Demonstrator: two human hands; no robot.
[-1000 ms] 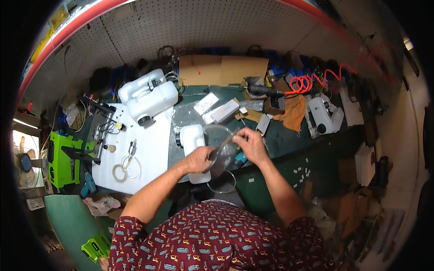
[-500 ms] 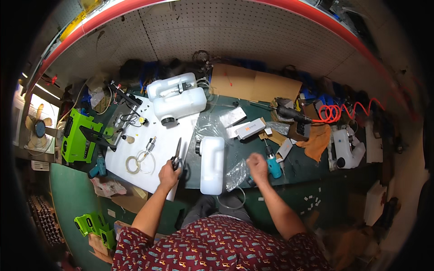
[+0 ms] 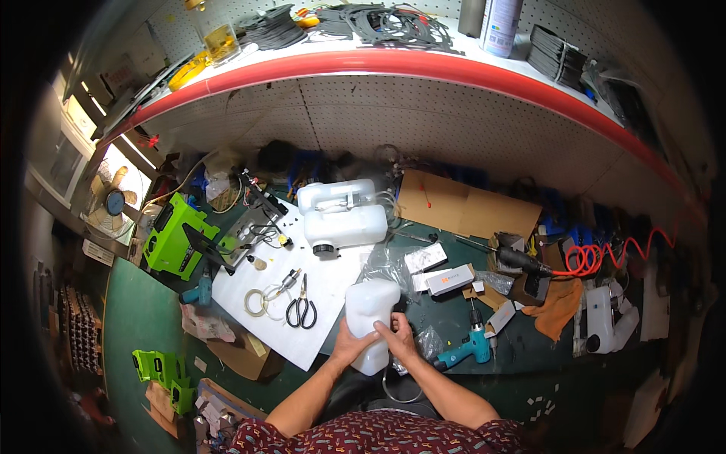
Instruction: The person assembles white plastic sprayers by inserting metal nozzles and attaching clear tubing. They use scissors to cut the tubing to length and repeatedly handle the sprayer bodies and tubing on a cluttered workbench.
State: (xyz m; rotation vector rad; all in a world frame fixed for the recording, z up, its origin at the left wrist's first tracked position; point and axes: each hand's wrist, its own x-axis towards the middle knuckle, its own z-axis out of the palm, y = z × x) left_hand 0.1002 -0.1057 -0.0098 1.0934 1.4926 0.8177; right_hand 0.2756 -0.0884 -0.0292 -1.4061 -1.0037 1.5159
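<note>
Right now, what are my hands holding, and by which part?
A white plastic jug, held by its two long sides: left hand on the left, right hand on the right.

An orange cloth (image 3: 554,309) lies near a coiled red hose (image 3: 585,259).

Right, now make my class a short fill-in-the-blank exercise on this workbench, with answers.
1. The left hand and right hand hold a plastic container coloured ____.
2. In the picture, the scissors lie to the ____ of that container.
3. The tank beyond the scissors has a cap coloured ____.
4. The large housing left of the scissors is coloured ____.

Answers: white; left; black; green.
</note>
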